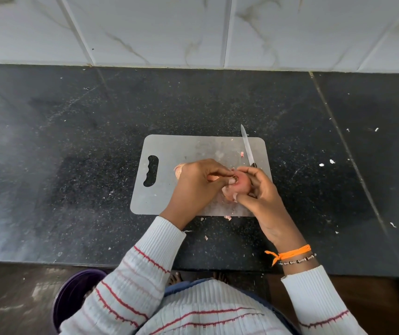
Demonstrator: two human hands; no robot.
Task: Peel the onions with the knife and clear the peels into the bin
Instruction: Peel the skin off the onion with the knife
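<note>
Fig.: We hold a pinkish onion (240,184) just above the grey cutting board (169,146), near its front-right part. L. hand (198,182): thumb & fingers (220,174) pinch at the onion's top. R. hand (259,189): fingers curled round the onion's right side. Knife (247,146) w/ blade pointing away, handle end hidden behind the r. hand; we cannot tell if gripped. Another onion (178,171) peeks out left of the l. hand. Peel bits (228,217) dot the dark tabletop (72,141). Purple bin (72,298) on the floor, lower left.
</note>
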